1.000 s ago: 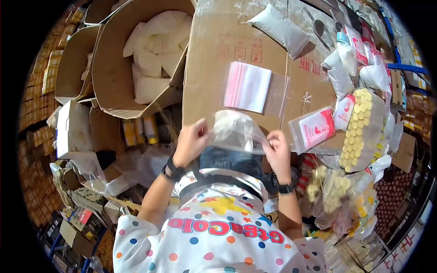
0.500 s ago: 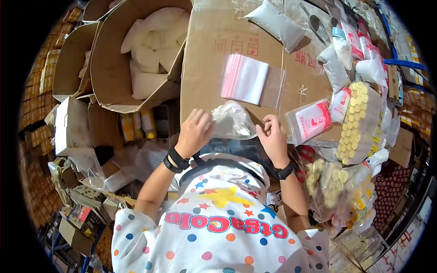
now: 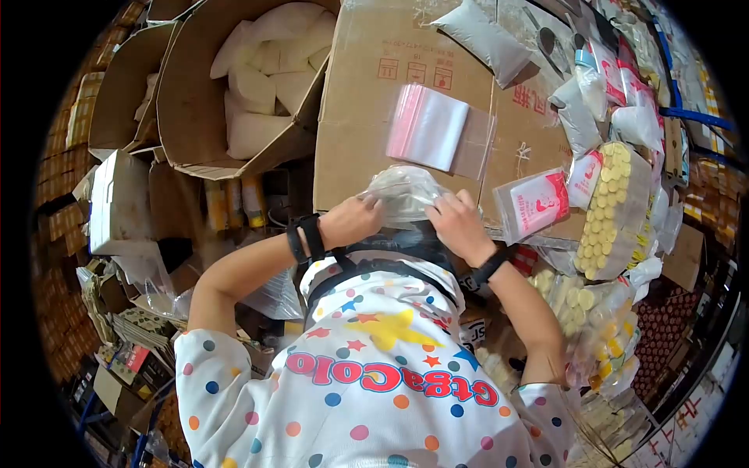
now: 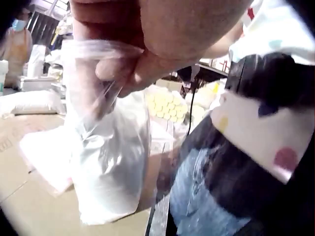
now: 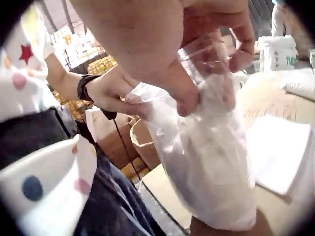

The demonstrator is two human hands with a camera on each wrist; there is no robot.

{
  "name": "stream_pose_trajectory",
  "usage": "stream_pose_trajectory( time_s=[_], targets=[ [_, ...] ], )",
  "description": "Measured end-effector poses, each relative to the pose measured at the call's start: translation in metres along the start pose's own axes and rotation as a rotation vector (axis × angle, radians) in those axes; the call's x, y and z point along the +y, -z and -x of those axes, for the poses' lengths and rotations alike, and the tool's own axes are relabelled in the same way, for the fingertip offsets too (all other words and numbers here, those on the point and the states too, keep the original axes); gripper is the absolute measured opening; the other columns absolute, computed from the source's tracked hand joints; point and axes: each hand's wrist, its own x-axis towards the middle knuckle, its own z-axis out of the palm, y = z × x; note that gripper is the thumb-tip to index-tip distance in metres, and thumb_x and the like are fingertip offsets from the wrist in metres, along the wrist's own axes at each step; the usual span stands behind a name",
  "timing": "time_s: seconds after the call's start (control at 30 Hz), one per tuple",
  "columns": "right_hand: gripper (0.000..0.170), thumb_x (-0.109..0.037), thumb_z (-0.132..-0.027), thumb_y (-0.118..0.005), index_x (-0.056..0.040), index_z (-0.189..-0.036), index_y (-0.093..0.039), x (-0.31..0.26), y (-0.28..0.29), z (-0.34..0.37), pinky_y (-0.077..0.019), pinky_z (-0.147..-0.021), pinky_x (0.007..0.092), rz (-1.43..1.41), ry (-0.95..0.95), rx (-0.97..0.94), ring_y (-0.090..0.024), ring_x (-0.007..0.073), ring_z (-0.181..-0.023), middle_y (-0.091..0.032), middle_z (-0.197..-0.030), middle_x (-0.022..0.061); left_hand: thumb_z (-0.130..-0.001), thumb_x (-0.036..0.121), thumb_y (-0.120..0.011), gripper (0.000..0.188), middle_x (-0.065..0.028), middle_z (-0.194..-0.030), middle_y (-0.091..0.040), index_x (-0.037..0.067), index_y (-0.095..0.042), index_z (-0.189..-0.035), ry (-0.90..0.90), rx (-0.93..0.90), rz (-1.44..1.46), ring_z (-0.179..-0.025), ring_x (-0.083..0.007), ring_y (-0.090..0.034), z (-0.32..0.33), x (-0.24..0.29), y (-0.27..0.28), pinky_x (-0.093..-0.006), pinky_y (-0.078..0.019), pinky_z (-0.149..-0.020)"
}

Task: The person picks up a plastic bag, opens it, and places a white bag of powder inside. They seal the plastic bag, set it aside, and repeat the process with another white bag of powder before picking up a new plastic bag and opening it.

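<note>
A clear plastic bag with white contents [image 3: 406, 201] stands at the near edge of the cardboard surface, between both hands. The left hand [image 3: 351, 221] pinches the bag's top at its left side; in the left wrist view the thumb and fingers of that hand [image 4: 133, 54] hold the clear film above the white bag [image 4: 110, 167]. On the other side, the right hand [image 3: 460, 226] pinches the top too, and in the right wrist view its thumb and fingers [image 5: 182, 64] grip the rim of the bag [image 5: 211, 152].
A stack of flat clear bags with pink edges [image 3: 429, 126] lies beyond. A filled white bag [image 3: 485, 43], a pink-printed packet [image 3: 537, 204] and a bag of round yellow pieces [image 3: 607, 218] are to the right. A large carton [image 3: 187, 101] stands at left.
Both hands have moved in closer together and now pinch the bag's top; half a second ago they were beside it. The left forearm has swung more sideways.
</note>
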Motion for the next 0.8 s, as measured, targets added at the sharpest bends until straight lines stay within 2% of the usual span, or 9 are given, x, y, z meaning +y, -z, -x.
stream_pose_trajectory(
  time_s=[0.1, 0.13, 0.23, 0.4, 0.47, 0.57, 0.7, 0.73, 0.8],
  targets=[
    [0.003, -0.013, -0.081, -0.058, -0.0112, -0.078, -0.060, 0.000, 0.027, 0.004, -0.0412, -0.075, 0.0346, 0.012, 0.034, 0.006, -0.056, 0.0182, -0.086, -0.056, -0.079, 0.0026, -0.082, 0.008, -0.061, 0.016, -0.0145, -0.112, -0.064, -0.005, -0.066, -0.090, -0.084, 0.100, -0.201, -0.104, -0.0269, -0.060, -0.005, 0.011, 0.039, -0.0391, -0.0497, -0.096],
    [0.003, -0.012, -0.080, -0.058, -0.0103, -0.078, -0.059, 0.001, 0.026, 0.006, -0.0415, -0.075, 0.0346, 0.015, 0.026, 0.000, -0.056, 0.0189, -0.086, -0.055, -0.079, 0.0033, -0.082, 0.010, -0.061, 0.015, -0.0150, -0.114, -0.064, -0.003, -0.068, -0.085, -0.133, 0.111, -0.140, -0.115, -0.0279, -0.055, -0.008, 0.013, 0.057, -0.0386, -0.0433, -0.105],
    [0.002, -0.011, -0.079, -0.058, -0.0090, -0.077, -0.057, 0.001, 0.014, 0.007, -0.0419, -0.074, 0.0338, 0.032, 0.019, -0.040, -0.056, 0.0198, -0.087, -0.055, -0.080, 0.0043, -0.083, 0.012, -0.060, 0.016, -0.0141, -0.115, -0.064, -0.002, -0.069, -0.083, -0.178, -0.030, -0.166, -0.120, -0.0278, -0.051, -0.018, -0.009, 0.018, -0.0390, -0.0387, -0.109],
    [0.003, -0.012, -0.080, -0.058, -0.0095, -0.080, -0.059, -0.001, -0.001, 0.012, -0.0424, -0.075, 0.0314, 0.037, 0.025, -0.078, -0.056, 0.0187, -0.092, -0.056, -0.085, 0.0043, -0.083, 0.012, -0.060, 0.017, -0.0108, -0.109, -0.064, 0.001, -0.070, -0.091, -0.208, 0.118, -0.256, -0.117, -0.0255, -0.052, -0.013, -0.017, -0.009, -0.0385, -0.0403, -0.107],
    [0.006, -0.013, -0.080, -0.058, -0.0089, -0.084, -0.061, -0.001, -0.004, 0.009, -0.0432, -0.076, 0.0319, -0.017, 0.059, 0.010, -0.056, 0.0190, -0.093, -0.057, -0.089, 0.0049, -0.081, 0.014, -0.062, 0.015, -0.0086, -0.110, -0.064, 0.004, -0.071, -0.087, -0.231, 0.122, -0.324, -0.113, -0.0241, -0.053, -0.011, -0.020, -0.009, -0.0365, -0.0430, -0.102],
    [0.010, -0.011, -0.081, -0.056, -0.0067, -0.089, -0.059, -0.009, -0.015, 0.006, -0.0444, -0.079, 0.0323, 0.011, 0.107, -0.159, -0.057, 0.0207, -0.099, -0.060, -0.099, 0.0073, -0.080, 0.014, -0.063, 0.012, -0.0085, -0.103, -0.068, 0.006, -0.072, -0.080, -0.267, 0.120, -0.281, -0.106, -0.0247, -0.058, -0.013, -0.021, -0.001, -0.0361, -0.0485, -0.093],
    [0.009, -0.006, -0.080, -0.057, -0.0079, -0.088, -0.058, -0.005, -0.010, 0.005, -0.0468, -0.075, 0.0359, -0.020, 0.015, -0.242, -0.060, 0.0222, -0.095, -0.062, -0.092, 0.0061, -0.081, 0.012, -0.064, 0.015, -0.0109, -0.083, -0.071, 0.005, -0.073, -0.072, -0.135, -0.109, -0.229, -0.087, -0.0270, -0.069, -0.014, -0.017, 0.007, -0.0376, -0.0554, -0.076],
    [0.009, -0.005, -0.079, -0.057, -0.0081, -0.088, -0.057, -0.005, -0.005, 0.002, -0.0474, -0.073, 0.0374, -0.031, 0.014, -0.274, -0.062, 0.0248, -0.092, -0.062, -0.086, 0.0070, -0.081, 0.010, -0.064, 0.012, -0.0120, -0.081, -0.070, 0.004, -0.071, -0.075, -0.101, -0.137, -0.157, -0.084, -0.0274, -0.069, -0.016, -0.019, 0.010, -0.0373, -0.0559, -0.074],
    [0.007, -0.010, -0.084, -0.055, -0.0103, -0.091, -0.058, 0.005, 0.004, -0.007, -0.0463, -0.071, 0.0370, -0.042, 0.047, -0.345, -0.064, 0.0230, -0.090, -0.063, -0.084, 0.0056, -0.080, 0.005, -0.063, 0.007, -0.0142, -0.077, -0.067, 0.001, -0.069, -0.081, -0.040, -0.195, -0.012, -0.078, -0.0283, -0.068, -0.025, -0.029, 0.016, -0.0366, -0.0568, -0.070]
  ],
)
